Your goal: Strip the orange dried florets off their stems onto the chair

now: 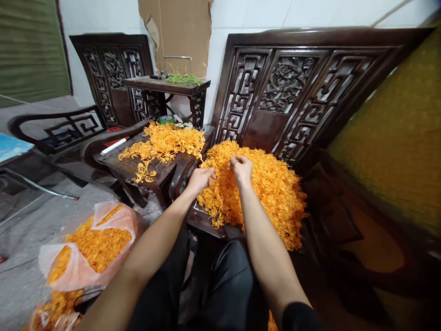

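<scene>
My left hand point(202, 180) is closed in a pinch at the left edge of a large heap of orange artificial flowers point(272, 193) on the wooden seat. A thin strand of orange flowers point(200, 155) runs from its fingertips up toward the side table. My right hand point(241, 169) is held in front of the heap, its fingers pinched together; what they hold, if anything, is too small to make out. A looser pile of orange flowers point(172, 140) lies on the dark side table point(115, 158), with several strands trailing over its top.
An open plastic bag point(77, 271) of orange pieces stands on the floor at left, with more pieces below it. A white stick point(113, 146) and green tape roll point(166, 119) are on the side table. Green stems point(184, 79) lie on a taller stand. A carved chair back point(265, 124) rises behind the heap.
</scene>
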`<state>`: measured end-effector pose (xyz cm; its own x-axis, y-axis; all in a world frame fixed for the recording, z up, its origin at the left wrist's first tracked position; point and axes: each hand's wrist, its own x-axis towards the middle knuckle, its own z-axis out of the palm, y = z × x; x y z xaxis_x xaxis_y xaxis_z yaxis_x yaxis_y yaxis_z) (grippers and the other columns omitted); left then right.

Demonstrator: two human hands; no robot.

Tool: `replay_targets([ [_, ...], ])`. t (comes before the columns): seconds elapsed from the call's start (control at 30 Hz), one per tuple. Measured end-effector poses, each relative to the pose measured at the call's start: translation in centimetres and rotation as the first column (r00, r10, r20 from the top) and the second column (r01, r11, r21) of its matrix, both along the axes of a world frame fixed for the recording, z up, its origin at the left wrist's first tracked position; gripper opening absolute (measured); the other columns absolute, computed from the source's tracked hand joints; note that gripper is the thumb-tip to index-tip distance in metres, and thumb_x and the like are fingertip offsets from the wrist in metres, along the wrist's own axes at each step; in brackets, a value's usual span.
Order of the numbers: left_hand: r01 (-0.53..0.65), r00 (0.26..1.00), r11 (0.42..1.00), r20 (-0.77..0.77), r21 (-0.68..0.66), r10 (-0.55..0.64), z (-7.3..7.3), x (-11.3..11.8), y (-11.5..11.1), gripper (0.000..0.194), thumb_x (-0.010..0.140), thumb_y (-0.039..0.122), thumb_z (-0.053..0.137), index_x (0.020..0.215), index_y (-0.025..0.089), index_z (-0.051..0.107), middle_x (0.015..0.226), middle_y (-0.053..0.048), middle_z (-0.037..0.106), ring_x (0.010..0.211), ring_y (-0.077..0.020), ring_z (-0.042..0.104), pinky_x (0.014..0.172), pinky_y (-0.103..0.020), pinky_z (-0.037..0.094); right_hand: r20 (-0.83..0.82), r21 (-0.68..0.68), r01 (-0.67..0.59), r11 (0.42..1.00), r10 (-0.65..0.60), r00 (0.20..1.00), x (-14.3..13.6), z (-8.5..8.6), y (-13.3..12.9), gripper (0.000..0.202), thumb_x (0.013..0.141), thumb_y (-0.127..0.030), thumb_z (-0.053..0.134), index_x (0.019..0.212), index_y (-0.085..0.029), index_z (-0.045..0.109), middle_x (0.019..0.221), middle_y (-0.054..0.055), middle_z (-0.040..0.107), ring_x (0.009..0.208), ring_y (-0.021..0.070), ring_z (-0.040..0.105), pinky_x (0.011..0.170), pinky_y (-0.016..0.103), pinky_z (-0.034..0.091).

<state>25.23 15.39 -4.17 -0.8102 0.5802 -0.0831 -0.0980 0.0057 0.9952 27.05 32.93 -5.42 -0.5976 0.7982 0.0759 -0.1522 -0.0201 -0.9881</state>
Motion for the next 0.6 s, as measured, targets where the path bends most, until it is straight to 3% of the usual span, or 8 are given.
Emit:
replay_targets([
  [0.13,0.072,0.993,0.997,-0.090,-0.022,-0.073,-0.6,-0.5,0.5,0.039,0.093,0.047,0.058,0.072,0.015,0.067,0.048,0.002,0.054,0.037,-0.0069,0.035,0.045,-0.024,0.023,-0.011,0.000,-0.190,0.982,0.190,0.982,0.5,0.2,-2.4,0.042,0.079,-0.055,0.076,0.090,-0.016,0.069,0.091,0.007,0.072,0.071,0.0156,0.066,0.054,0.026,0.056],
  [0.2,0.083,0.985,0.996,-0.147,-0.030,-0.087,-0.9,-0.7,0.6,0.040,0.094,0.045,0.056,0.071,0.015,0.068,0.049,0.002,0.055,0.039,-0.0074,0.038,0.047,-0.024,0.026,0.005,0.030,-0.301,0.953,0.301,0.954,0.5,0.5,-3.6,0.048,0.077,-0.062,0.076,0.087,-0.016,0.071,0.081,0.007,0.071,0.067,0.0156,0.064,0.050,0.024,0.053],
  [0.27,0.096,0.975,0.993,-0.195,-0.064,-0.107,-0.9,-0.9,0.6,0.041,0.093,0.044,0.056,0.066,0.016,0.067,0.048,0.001,0.056,0.040,-0.0078,0.040,0.048,-0.024,0.027,0.026,0.060,-0.342,0.938,0.341,0.940,0.3,0.6,-4.2,0.046,0.070,-0.058,0.083,0.082,-0.016,0.071,0.068,0.004,0.067,0.058,0.0151,0.060,0.047,0.024,0.049],
  [0.33,0.120,0.968,0.988,-0.209,-0.095,-0.138,-0.6,-1.0,0.4,0.042,0.092,0.043,0.058,0.061,0.016,0.066,0.045,0.000,0.056,0.040,-0.0081,0.040,0.048,-0.024,0.027,0.023,0.066,-0.281,0.957,0.281,0.960,-0.1,0.5,-4.1,0.039,0.067,-0.050,0.085,0.077,-0.017,0.068,0.061,0.002,0.065,0.053,0.0144,0.057,0.048,0.026,0.049],
  [0.43,0.110,0.981,0.990,-0.150,-0.090,-0.122,0.1,-0.8,0.4,0.041,0.091,0.042,0.060,0.059,0.016,0.066,0.041,0.000,0.052,0.036,-0.0077,0.036,0.047,-0.025,0.023,-0.012,0.065,-0.109,0.992,0.110,0.994,-0.8,0.2,-3.0,0.029,0.073,-0.043,0.077,0.078,-0.018,0.064,0.065,0.002,0.065,0.054,0.0143,0.058,0.054,0.028,0.052],
  [0.6,0.153,0.985,0.987,-0.077,-0.051,-0.156,0.6,0.3,0.6,0.042,0.089,0.042,0.064,0.056,0.016,0.065,0.038,0.000,0.048,0.034,-0.0070,0.032,0.045,-0.025,0.019,-0.046,0.096,0.215,0.972,-0.212,0.976,-0.7,0.6,0.0,0.027,0.083,-0.043,0.065,0.088,-0.017,0.062,0.072,0.003,0.064,0.057,0.0166,0.060,0.059,0.033,0.055],
])
